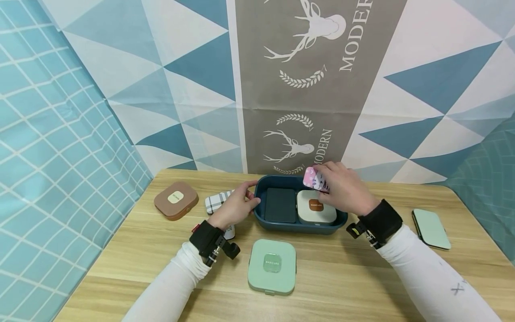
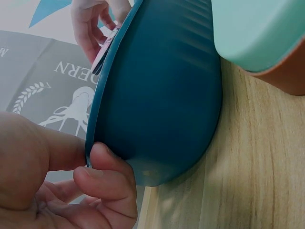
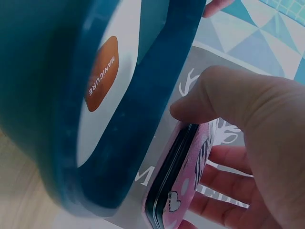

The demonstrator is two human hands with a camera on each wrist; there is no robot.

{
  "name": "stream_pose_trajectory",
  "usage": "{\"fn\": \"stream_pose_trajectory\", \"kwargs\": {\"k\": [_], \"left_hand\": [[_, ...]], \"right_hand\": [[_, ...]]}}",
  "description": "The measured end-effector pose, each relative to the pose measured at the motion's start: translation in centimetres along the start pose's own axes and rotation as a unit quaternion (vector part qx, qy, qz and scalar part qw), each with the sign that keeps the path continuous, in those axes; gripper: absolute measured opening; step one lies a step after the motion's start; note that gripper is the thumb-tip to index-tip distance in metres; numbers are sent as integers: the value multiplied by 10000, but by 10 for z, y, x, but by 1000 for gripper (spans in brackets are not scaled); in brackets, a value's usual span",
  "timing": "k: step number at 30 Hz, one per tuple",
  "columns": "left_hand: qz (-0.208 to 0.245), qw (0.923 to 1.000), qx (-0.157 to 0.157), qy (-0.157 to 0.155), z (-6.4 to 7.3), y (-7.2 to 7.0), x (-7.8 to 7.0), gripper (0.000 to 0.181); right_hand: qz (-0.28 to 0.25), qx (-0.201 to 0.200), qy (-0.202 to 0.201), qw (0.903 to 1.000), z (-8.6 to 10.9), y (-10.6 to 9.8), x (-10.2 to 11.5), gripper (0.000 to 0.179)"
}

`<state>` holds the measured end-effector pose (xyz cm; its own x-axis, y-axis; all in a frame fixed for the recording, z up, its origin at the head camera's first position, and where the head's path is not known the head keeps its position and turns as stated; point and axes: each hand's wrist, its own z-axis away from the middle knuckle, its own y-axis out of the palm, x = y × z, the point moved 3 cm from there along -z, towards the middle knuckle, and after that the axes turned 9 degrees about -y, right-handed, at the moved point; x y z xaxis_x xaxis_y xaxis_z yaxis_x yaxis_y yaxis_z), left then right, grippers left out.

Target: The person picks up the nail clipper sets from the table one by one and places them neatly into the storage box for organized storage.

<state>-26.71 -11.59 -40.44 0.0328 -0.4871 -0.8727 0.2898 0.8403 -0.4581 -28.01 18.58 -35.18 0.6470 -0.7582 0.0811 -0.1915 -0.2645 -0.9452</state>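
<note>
A dark blue oblong bin (image 1: pixel 299 229) stands near the back of the table. My left hand (image 1: pixel 237 206) pinches its left rim between thumb and fingers, as the left wrist view shows up close. Over the bin's right back part, my right hand (image 1: pixel 344 187) grips a pink patterned case (image 3: pixel 177 179), its thumb on one edge and fingers along the printed face. Inside the bin lie a dark flat case (image 1: pixel 280 205) on the left and a white manicure case (image 1: pixel 316 208) with an orange label on the right.
A mint green manicure case (image 1: pixel 272 266) lies in front of the bin. A brown case (image 1: pixel 176 200) is at the far left, and a plaid case (image 1: pixel 217 201) sits beside the left hand. Another mint case (image 1: pixel 432 228) lies at the right. A patterned wall backs the table.
</note>
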Motion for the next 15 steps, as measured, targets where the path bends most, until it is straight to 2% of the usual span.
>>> {"fn": "stream_pose_trajectory", "kwargs": {"k": [15], "left_hand": [[-46,10000,17,22,0,0,-1,60]], "right_hand": [[-158,518,-389,9978,-5,7,0,72]]}}
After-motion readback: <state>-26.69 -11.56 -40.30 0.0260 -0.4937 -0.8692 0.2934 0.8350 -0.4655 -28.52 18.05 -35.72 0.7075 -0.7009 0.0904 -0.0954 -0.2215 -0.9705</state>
